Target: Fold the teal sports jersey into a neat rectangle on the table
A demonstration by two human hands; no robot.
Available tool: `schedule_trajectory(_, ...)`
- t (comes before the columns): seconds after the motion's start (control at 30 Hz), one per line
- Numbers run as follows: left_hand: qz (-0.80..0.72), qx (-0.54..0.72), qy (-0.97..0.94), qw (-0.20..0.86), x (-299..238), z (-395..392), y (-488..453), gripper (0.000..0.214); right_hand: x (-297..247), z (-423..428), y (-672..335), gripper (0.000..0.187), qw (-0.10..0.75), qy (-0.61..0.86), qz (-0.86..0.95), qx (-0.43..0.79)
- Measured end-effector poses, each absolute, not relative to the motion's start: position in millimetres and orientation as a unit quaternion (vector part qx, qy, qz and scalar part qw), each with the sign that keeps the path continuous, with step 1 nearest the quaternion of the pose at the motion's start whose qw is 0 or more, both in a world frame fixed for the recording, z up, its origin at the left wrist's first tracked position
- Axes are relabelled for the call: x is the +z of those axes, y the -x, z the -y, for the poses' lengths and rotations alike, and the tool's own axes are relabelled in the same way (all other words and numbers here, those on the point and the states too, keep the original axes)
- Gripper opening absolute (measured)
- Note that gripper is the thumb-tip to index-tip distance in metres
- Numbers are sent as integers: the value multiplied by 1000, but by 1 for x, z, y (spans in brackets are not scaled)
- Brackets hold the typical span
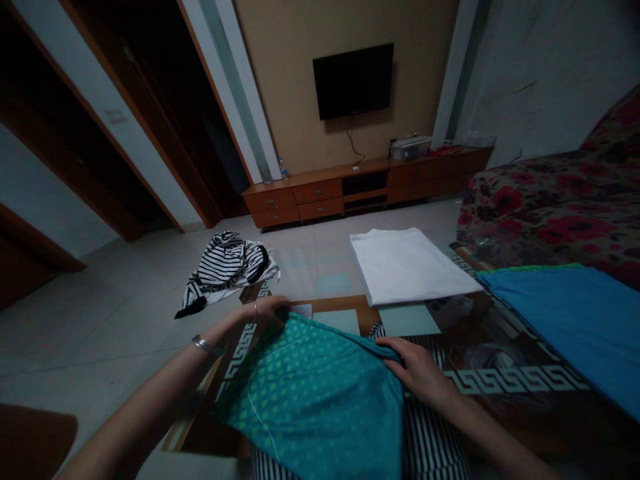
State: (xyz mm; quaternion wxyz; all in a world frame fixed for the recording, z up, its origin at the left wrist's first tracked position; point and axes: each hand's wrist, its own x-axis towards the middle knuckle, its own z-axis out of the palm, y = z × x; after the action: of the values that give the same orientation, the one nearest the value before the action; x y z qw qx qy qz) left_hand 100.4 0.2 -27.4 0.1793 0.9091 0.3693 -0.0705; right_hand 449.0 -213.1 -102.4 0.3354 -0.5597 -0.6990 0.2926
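No words, numbers or brands can be read anywhere in view. The teal dotted cloth (310,400) shows only its dot pattern, and any marking on the plastic bottle (283,169) on the wooden cabinet (320,190) is too small to tell.

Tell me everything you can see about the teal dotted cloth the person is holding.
The teal dotted cloth looks like a thin, soft fabric, printed with neat rows of small lighter green dots, and a thin pale curved line runs down its left part. The left hand and right hand grip its upper edge, and it falls in loose folds below them. It lies over black-and-white striped fabric above a glass-topped table. Whether it is a garment cannot be told.
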Motion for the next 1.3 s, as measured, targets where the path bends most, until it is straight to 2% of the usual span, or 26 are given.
schedule_trajectory(0.17,-369,-122,-893,226,-40,2,-118,55,-103,209,-444,38,345,573,690,278)
schedule_trajectory(0.33,-385,-151,-877,244,-37,5,-127,37,-98,206,-442,40,363,555,691,287)
schedule_trajectory(0.5,-376,-124,-861,320,-11,8,-142,18,-72,219,-454,40,400,552,676,278)
schedule_trajectory(0.63,-335,-98,-871,347,15,4,-174,21,-37,249,-479,35,418,562,662,267)
schedule_trajectory(0.8,-275,-107,-889,351,48,-9,-253,33,6,296,-523,32,431,597,643,213)
schedule_trajectory(1.07,-166,-66,-933,313,101,-13,-428,28,66,361,-598,29,435,674,595,59)
schedule_trajectory(1.3,-83,-18,-950,302,139,-7,-556,30,110,383,-662,28,412,710,567,-68)
